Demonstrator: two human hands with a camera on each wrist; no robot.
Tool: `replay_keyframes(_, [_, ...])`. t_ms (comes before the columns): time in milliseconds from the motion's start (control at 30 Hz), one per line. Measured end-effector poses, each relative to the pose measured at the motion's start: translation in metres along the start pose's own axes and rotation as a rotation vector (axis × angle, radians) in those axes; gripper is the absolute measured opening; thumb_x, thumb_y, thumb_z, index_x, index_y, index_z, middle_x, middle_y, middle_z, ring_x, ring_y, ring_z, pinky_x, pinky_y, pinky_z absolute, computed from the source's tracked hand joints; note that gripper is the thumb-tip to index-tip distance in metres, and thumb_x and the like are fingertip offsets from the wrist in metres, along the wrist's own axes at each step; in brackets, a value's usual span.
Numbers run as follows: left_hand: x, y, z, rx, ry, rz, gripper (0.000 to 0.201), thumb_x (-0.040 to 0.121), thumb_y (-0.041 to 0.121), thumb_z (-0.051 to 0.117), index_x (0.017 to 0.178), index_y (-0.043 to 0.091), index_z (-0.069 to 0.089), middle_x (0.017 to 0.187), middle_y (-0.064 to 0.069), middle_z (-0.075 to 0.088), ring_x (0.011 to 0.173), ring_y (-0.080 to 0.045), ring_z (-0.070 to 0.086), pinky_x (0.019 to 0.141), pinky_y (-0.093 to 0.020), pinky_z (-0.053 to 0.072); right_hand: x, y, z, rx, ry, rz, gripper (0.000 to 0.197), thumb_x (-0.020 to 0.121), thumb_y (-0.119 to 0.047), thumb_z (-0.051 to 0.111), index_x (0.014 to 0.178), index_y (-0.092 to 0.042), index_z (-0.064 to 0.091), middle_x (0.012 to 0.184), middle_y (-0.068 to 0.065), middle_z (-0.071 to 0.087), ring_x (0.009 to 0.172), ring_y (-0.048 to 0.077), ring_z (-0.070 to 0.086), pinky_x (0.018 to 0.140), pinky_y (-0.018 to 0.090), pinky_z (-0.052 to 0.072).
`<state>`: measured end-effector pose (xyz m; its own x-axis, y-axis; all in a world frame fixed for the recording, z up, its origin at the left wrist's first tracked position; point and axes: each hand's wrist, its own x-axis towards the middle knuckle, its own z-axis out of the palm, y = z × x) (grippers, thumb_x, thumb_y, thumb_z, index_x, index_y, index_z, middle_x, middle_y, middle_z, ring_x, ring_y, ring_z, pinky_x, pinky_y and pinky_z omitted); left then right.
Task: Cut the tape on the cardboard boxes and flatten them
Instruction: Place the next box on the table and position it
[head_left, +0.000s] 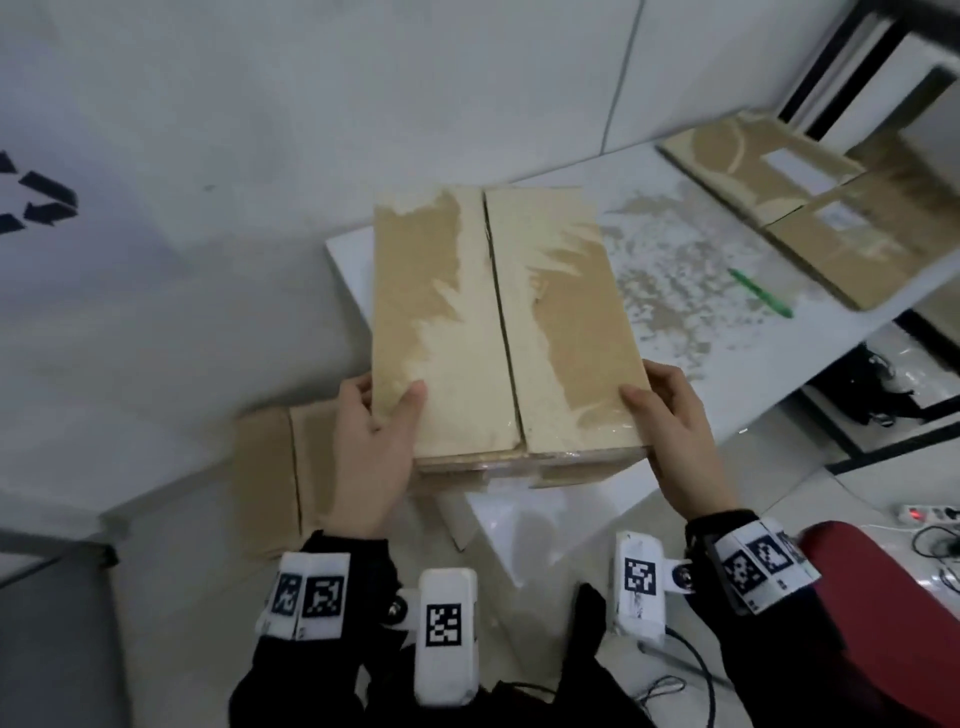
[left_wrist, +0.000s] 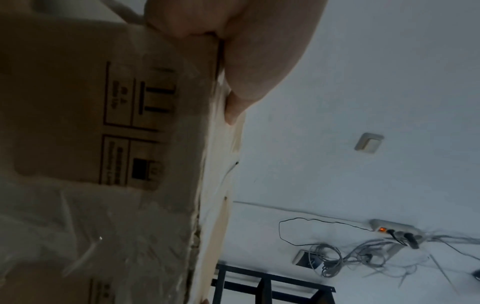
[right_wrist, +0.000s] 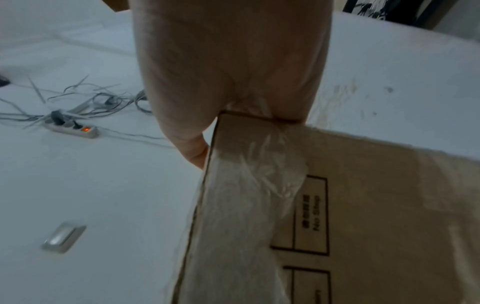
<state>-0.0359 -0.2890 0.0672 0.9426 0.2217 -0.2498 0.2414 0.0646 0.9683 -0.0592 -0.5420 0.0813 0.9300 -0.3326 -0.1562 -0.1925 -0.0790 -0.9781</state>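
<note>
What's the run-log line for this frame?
left hand: grips box near-left corner | right hand: grips near-right corner | top seam: open slit | green pen: on table, untouched

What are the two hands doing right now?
Left hand: grips the box at its near left corner.
Right hand: grips the box at its near right corner.

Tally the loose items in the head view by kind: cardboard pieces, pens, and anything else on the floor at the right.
Upright brown cardboard box held in both hands: 1
Flattened brown cardboard pieces: 3, two on the white table, one on the floor
Green pen on the table: 1
White power strip on the floor: 1
Total: 6
</note>
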Motion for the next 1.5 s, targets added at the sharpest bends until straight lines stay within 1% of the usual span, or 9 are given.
replay_keyframes(167, [-0.004, -0.012, 0.105, -0.061, 0.052, -0.059, 0.039, 0.088, 0.029, 0.066, 0.118, 0.016, 0.045, 0.106, 0.001, 0.063, 0.094, -0.013, 0.064, 0.082, -0.031, 0.053, 0.071, 0.013, -0.083, 0.068, -0.014, 0.036, 0.025, 0.091, -0.024, 0.052, 0.113, -0.021, 0.063, 0.109, 0.002, 0.068, 0.103, 0.024, 0.063, 0.090, 0.039, 0.050])
replay_keyframes(333, [-0.008, -0.023, 0.184, -0.013, 0.176, -0.080, 0.034, 0.088, 0.030, 0.067, 0.112, 0.020, 0.045, 0.100, 0.004, 0.060, 0.089, -0.010, 0.061, 0.085, -0.033, 0.052, 0.122, 0.022, -0.142, 0.072, -0.094, 0.136, 0.037, 0.100, -0.028, 0.034, 0.103, -0.031, 0.070, 0.106, -0.006, 0.072, 0.104, 0.013, 0.064, 0.089, 0.032, 0.049])
replay_keyframes(500, [-0.007, -0.028, 0.239, -0.003, 0.257, -0.091, 0.035, 0.089, 0.029, 0.065, 0.114, 0.021, 0.042, 0.104, 0.002, 0.059, 0.091, -0.011, 0.060, 0.092, -0.038, 0.051, 0.147, 0.039, -0.175, 0.158, -0.047, 0.314, 0.031, 0.102, -0.008, 0.031, 0.101, -0.019, 0.060, 0.092, -0.011, 0.064, 0.086, -0.006, 0.062, 0.070, 0.006, 0.047])
replay_keyframes(633, [0.008, -0.027, 0.273, -0.013, 0.289, -0.082, 0.038, 0.088, 0.031, 0.067, 0.115, 0.024, 0.041, 0.108, 0.000, 0.060, 0.096, -0.016, 0.062, 0.092, -0.041, 0.052, 0.171, 0.055, -0.192, 0.149, -0.028, 0.355, 0.034, 0.103, -0.019, 0.025, 0.088, -0.014, 0.055, 0.093, 0.001, 0.058, 0.091, 0.008, 0.056, 0.096, 0.030, 0.041])
replay_keyframes(900, [0.042, -0.029, 0.333, 0.068, 0.239, -0.006, 0.061, 0.088, 0.041, 0.063, 0.140, 0.027, 0.035, 0.125, 0.005, 0.057, 0.112, -0.016, 0.057, 0.098, -0.038, 0.048, 0.248, 0.060, -0.224, 0.049, -0.067, 0.386, 0.033, 0.102, -0.017, 0.022, 0.096, -0.010, 0.053, 0.113, 0.014, 0.055, 0.102, 0.021, 0.055, 0.095, 0.034, 0.040])
replay_keyframes(1033, [0.043, -0.026, 0.342, 0.043, 0.224, -0.001, 0.057, 0.090, 0.037, 0.061, 0.140, 0.027, 0.036, 0.124, 0.008, 0.058, 0.111, -0.014, 0.059, 0.095, -0.036, 0.050, 0.273, 0.063, -0.232, -0.056, -0.153, 0.532, 0.037, 0.099, -0.006, 0.032, 0.133, 0.003, 0.040, 0.139, 0.020, 0.043, 0.126, 0.032, 0.045, 0.099, 0.038, 0.042])
replay_keyframes(1233, [0.056, -0.020, 0.345, -0.141, 0.247, -0.060, 0.049, 0.091, 0.026, 0.062, 0.135, 0.014, 0.045, 0.124, -0.002, 0.062, 0.106, -0.015, 0.063, 0.083, -0.030, 0.056, 0.296, 0.057, -0.241, 0.135, -0.195, 0.557, 0.026, 0.101, -0.032, 0.037, 0.095, -0.020, 0.059, 0.107, 0.008, 0.059, 0.092, 0.018, 0.057, 0.094, 0.036, 0.040])
replay_keyframes(1367, [0.061, -0.016, 0.356, -0.204, 0.199, -0.110, 0.045, 0.094, 0.025, 0.058, 0.134, 0.011, 0.045, 0.126, -0.005, 0.060, 0.103, -0.014, 0.063, 0.083, -0.029, 0.056, 0.315, 0.040, -0.253, 0.335, -0.267, 0.670, 0.043, 0.095, -0.047, 0.044, 0.121, -0.015, 0.055, 0.110, 0.008, 0.060, 0.098, 0.023, 0.057, 0.091, 0.041, 0.047])
replay_keyframes(1500, [0.058, -0.016, 0.372, 0.052, 0.282, -0.025, 0.049, 0.093, 0.033, 0.058, 0.137, 0.019, 0.040, 0.135, -0.002, 0.051, 0.117, -0.017, 0.055, 0.094, -0.033, 0.049, 0.323, 0.008, -0.264, 0.371, -0.220, 0.498, 0.041, 0.095, -0.041, 0.047, 0.129, -0.017, 0.052, 0.121, 0.006, 0.058, 0.103, 0.019, 0.059, 0.079, 0.035, 0.051])
